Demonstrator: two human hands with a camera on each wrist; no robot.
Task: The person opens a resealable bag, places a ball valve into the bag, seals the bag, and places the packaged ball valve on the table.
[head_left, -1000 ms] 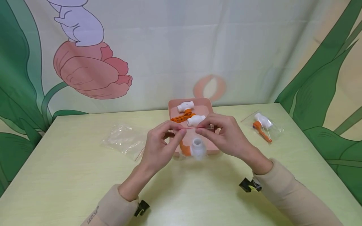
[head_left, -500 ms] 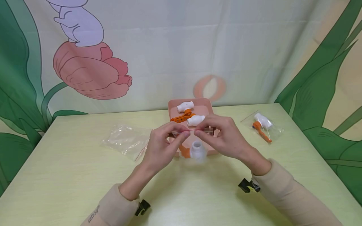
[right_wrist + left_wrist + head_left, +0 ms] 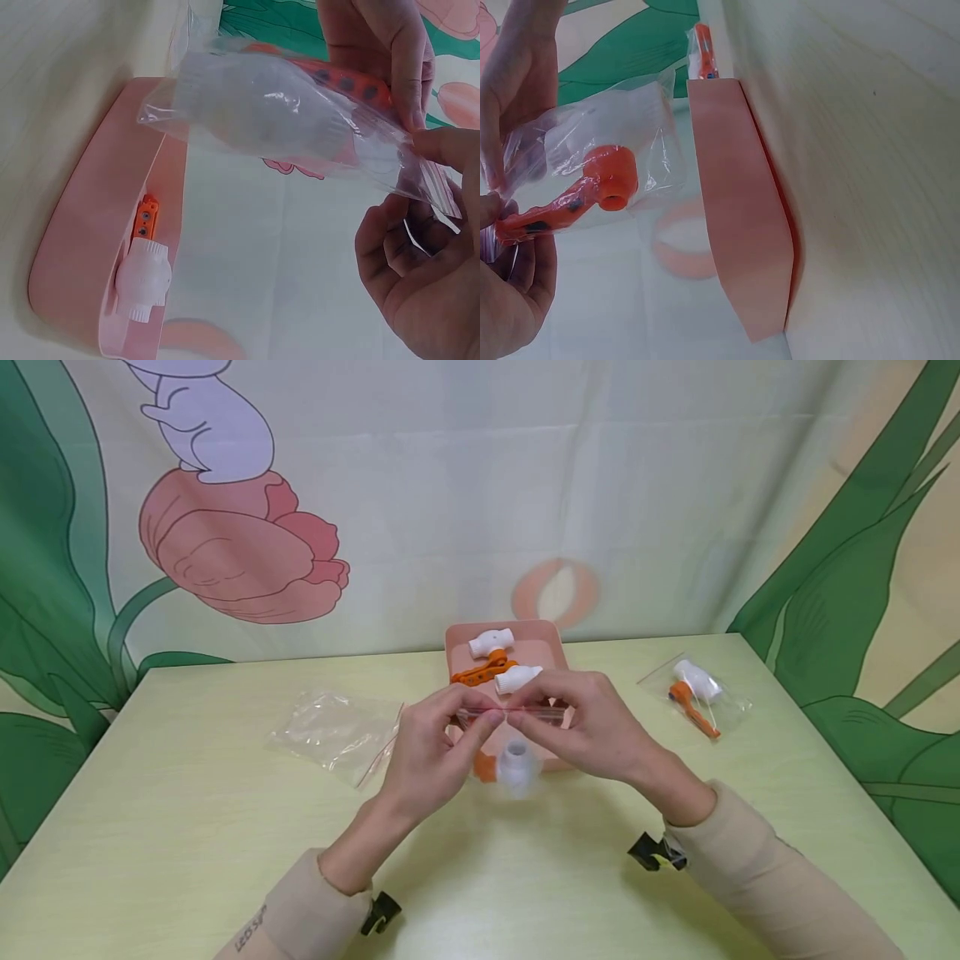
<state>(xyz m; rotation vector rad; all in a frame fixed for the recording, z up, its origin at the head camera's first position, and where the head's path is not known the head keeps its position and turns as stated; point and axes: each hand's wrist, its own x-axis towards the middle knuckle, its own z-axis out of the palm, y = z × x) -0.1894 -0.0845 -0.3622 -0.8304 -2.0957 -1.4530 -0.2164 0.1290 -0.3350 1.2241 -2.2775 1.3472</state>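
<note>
A clear zip bag [image 3: 660,161] hangs between the two hands, with a white ball valve [image 3: 517,768] inside it. The valve's orange handle [image 3: 551,214] shows through the plastic. At the bag's zip edge, the left hand [image 3: 427,747] pinches between thumb and index finger. Right beside it, the right hand [image 3: 596,727] pinches the same edge, so the fingertips nearly meet. In the right wrist view the zip strip [image 3: 441,187] runs by the right hand's fingers. The bag hangs above the near end of a pink tray [image 3: 551,647].
Two more white valves with orange handles lie in the tray, one being the far valve [image 3: 491,643]. An empty-looking clear bag [image 3: 330,731] lies left on the table [image 3: 187,827]. A bagged valve [image 3: 697,685] lies right. A printed curtain [image 3: 450,527] hangs behind.
Along the zip edge the right hand has slid left toward the left hand, closing the gap between their fingertips. The bagged valve has swung slightly left and down.
</note>
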